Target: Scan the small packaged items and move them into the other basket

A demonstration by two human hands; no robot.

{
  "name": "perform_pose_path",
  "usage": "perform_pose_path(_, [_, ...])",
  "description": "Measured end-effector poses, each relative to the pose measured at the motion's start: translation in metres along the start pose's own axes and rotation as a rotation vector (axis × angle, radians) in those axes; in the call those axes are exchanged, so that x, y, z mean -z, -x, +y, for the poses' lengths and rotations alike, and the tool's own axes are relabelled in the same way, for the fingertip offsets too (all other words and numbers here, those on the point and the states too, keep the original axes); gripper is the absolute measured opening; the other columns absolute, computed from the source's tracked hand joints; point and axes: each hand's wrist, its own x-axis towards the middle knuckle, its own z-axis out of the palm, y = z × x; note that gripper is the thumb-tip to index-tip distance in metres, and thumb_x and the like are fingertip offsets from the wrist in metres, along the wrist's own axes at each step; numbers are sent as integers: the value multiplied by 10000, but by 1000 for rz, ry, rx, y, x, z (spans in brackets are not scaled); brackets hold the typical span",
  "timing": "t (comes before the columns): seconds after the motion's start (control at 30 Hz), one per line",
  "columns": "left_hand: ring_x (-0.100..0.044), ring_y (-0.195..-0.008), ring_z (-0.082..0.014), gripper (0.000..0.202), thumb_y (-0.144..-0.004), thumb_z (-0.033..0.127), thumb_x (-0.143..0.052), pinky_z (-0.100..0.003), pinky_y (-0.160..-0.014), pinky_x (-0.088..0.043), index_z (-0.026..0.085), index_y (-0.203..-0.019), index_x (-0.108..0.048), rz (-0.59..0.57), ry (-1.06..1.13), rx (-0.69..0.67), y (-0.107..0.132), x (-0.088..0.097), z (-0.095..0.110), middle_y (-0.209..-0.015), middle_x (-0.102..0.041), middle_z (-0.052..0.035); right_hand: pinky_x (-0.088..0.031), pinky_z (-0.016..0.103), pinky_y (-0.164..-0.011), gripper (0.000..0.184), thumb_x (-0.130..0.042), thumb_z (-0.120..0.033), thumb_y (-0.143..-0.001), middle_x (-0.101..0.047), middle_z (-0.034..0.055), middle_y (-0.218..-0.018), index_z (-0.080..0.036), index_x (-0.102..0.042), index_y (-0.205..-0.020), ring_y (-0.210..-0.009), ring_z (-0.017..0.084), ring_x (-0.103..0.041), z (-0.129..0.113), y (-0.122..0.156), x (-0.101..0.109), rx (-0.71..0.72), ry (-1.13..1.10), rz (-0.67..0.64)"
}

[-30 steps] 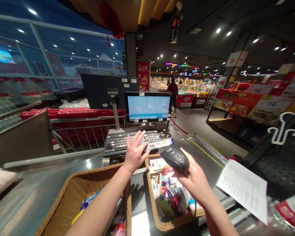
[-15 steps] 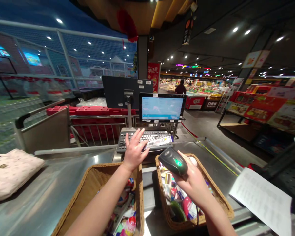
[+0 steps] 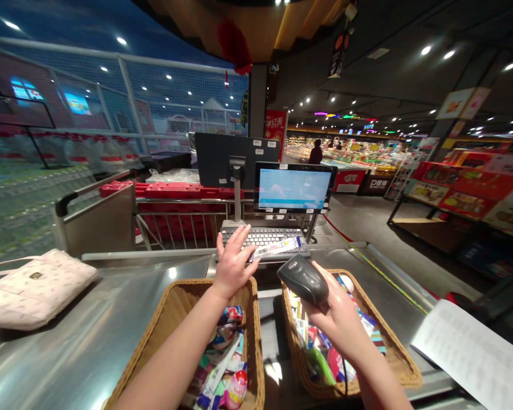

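Observation:
My left hand (image 3: 233,263) pinches one end of a long, narrow white-and-purple packet (image 3: 279,247) over the keyboard (image 3: 269,234). The packet's far end points right, and its exact contents I cannot tell. In my right hand (image 3: 340,310) is a black barcode scanner (image 3: 302,279), its head towards the packet and its cable hanging below. Under my left forearm stands a wicker basket (image 3: 260,347) with several small packaged goods inside. A second wicker basket (image 3: 404,364), fuller with colourful packs, sits beneath my right hand.
A lit monitor (image 3: 294,188) stands behind the keyboard, with a dark screen back (image 3: 226,160) beside it. A pale handbag (image 3: 43,290) lies on the metal counter (image 3: 123,296) at left. Printed sheets (image 3: 474,353) lie at right. Beyond are metal railings and a distant person (image 3: 315,152).
The green light on the scanner has gone out. The view has swung slightly left, so the surroundings appear further right. Both hands keep their holds.

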Motion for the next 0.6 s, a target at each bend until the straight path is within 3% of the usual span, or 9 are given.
perform_pose_path(0.4, [-411, -1392, -291, 146, -865, 338, -628, -598, -1191, -55, 238, -948, -695, -4, -63, 13, 19, 23, -18, -1480, -476, -101, -330, 605, -1137, 517, -557, -188, -810, -462, 116, -1486, -217, -538, -1325, -1462, 347, -272, -9, -2, -18, 53, 0, 7])
perform_pose_path(0.6, [-413, -1391, -285, 135, -870, 328, -616, -602, -1190, -42, 237, -940, -686, -42, -96, 45, 37, 32, -26, -1494, -456, -108, -324, 611, -1134, 471, -550, -196, -824, -453, 142, -1490, -183, -556, -1295, -1467, 348, -257, -15, -4, -25, 62, -2, -29])
